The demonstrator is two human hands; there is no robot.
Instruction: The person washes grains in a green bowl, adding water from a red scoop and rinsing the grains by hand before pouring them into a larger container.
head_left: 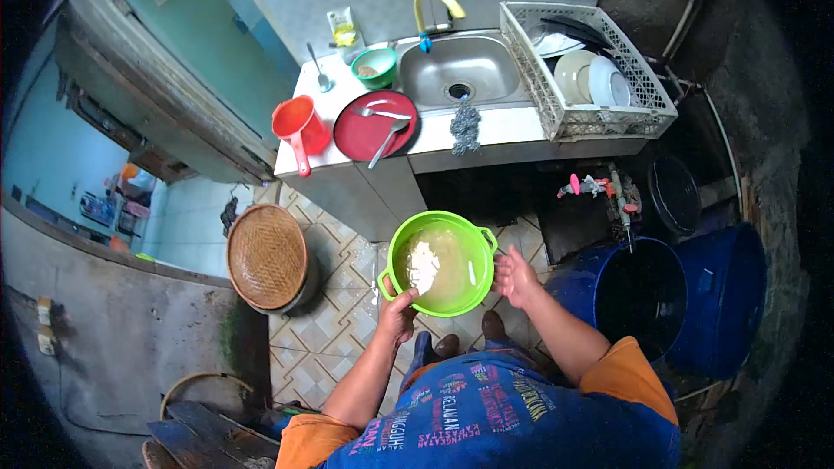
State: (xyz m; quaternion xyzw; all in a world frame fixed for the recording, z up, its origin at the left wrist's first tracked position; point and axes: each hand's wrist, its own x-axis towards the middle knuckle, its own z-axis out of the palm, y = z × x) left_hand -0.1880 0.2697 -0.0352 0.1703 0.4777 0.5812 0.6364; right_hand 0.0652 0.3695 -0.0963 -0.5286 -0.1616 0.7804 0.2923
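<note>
A bright green two-handled plastic basin [480,276] is in front of my body, above the tiled floor. Cloudy pale liquid [447,269] fills its lower part, with a bright white patch that may be glare. My left hand [397,316] grips the handle at the basin's lower left, thumb over the rim. On the other side, my right hand [516,278] has its fingers stretched out beside the basin wall, below the right handle. Whether its fingertips touch the wall, I cannot tell.
Ahead are a steel sink [459,69], a red plate [356,132] with cutlery, a red dipper [300,126] and a dish crate [599,126]. A woven tray [267,256] covers a container at left. Blue water drums [725,295] and a pink-handled tap [586,185] stand right.
</note>
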